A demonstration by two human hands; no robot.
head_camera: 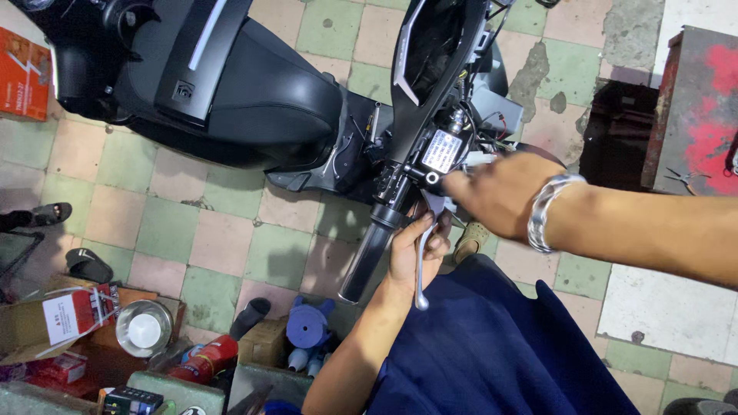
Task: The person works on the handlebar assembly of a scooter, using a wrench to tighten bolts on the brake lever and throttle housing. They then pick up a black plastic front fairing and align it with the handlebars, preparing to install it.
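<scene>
A black scooter (231,84) stands on the tiled floor, its handlebar (430,69) stripped of covers with wires showing. My left hand (415,250) comes up from below and is closed around a silver brake lever (421,265) beside the black grip (367,250). My right hand (496,192), with a metal bracelet (547,209) on the wrist, reaches in from the right, its fingers at the lever's pivot (433,180) under the brake fluid reservoir (442,150). What the right fingers pinch is hidden.
A box of clutter sits lower left: a round tin (144,328), cartons (73,313), a red can (204,360), a blue part (307,327). A red metal cabinet (699,107) stands at the right. A sandalled foot (42,215) shows at far left.
</scene>
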